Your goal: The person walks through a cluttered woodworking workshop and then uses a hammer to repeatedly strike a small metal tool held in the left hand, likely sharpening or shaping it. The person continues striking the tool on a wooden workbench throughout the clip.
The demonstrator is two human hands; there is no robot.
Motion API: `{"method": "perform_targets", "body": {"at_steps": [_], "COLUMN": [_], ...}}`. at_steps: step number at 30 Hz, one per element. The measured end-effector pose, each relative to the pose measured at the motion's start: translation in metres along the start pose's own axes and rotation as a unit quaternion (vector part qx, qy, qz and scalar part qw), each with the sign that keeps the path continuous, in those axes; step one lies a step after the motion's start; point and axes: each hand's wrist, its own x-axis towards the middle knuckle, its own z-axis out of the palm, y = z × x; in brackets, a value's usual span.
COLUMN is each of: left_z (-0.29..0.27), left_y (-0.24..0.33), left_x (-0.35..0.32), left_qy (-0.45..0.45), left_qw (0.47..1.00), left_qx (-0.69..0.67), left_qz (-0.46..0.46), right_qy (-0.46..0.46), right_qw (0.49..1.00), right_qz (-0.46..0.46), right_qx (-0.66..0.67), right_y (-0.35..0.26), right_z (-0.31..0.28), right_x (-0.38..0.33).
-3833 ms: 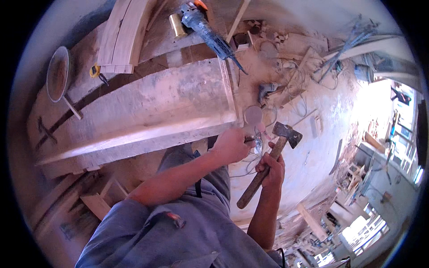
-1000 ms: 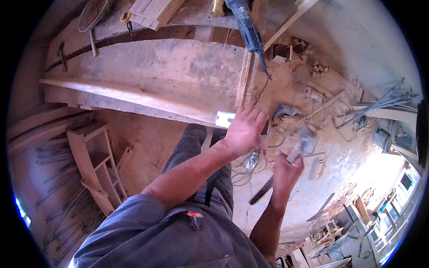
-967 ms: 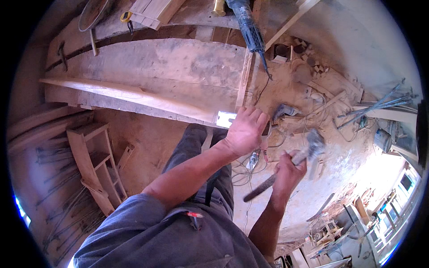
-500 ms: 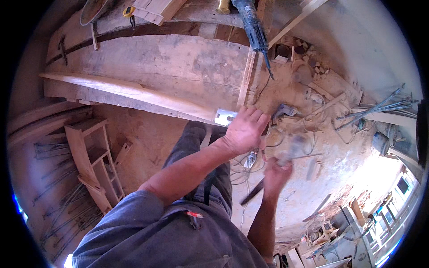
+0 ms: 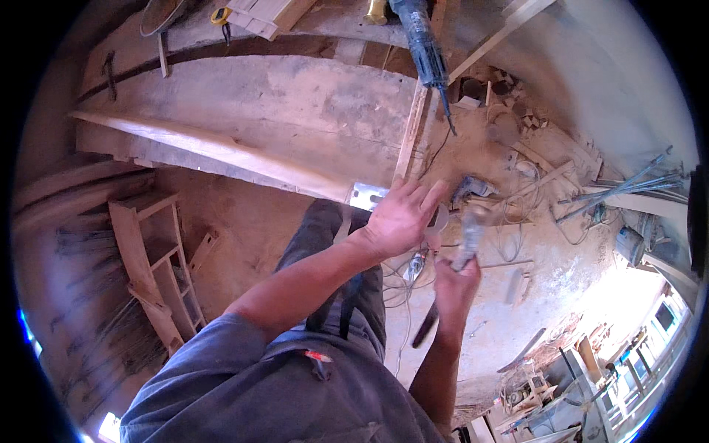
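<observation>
A long, pale wooden piece [image 5: 221, 150] lies along the front edge of the worn workbench [image 5: 310, 96]. At its right end is a shiny metal plate [image 5: 365, 196] with a slot. My left hand [image 5: 402, 218] is closed over the plate's right end; its palm hides what lies beneath. A small rounded grey edge shows beside the fingers, too unclear to name. My right hand [image 5: 456, 286] grips a hammer just right of the left hand. Its dark handle [image 5: 425, 323] sticks out below the fist, and its head [image 5: 473, 225] is motion-blurred above it.
A corded power tool [image 5: 425, 48] lies at the bench's far right, near a tape measure [image 5: 221, 16] and boards. A drill [image 5: 474, 188], cables and wood scraps litter the dusty floor. A wooden frame [image 5: 159, 258] stands left; metal rods [image 5: 628, 184] lie right.
My right hand has moved slightly with the hammer, whose handle now stands steeper. My left hand stays on the plate, its fingers slightly shifted.
</observation>
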Motion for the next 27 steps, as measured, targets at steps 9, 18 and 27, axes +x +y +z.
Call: {"method": "perform_targets", "body": {"at_steps": [9,18,27], "left_z": [-0.006,-0.007,-0.008], "left_y": [-0.004,-0.009,-0.011], "left_x": [-0.004,-0.009,-0.016], "left_qy": [-0.008,-0.012,-0.023], "left_qw": [1.000,0.999,0.999], "left_qx": [0.001,0.000,-0.021], "left_qz": [0.010,0.030,0.034], "right_qy": [-0.025,-0.057,-0.025], "right_qw": [0.994,0.996,0.994], "right_qz": [-0.063,-0.055,-0.071], "right_qx": [-0.092,-0.037,-0.081], "right_y": [0.001,0.006,0.005], "right_z": [0.004,0.017,0.025], "right_x": [-0.007,-0.009,-0.022]}}
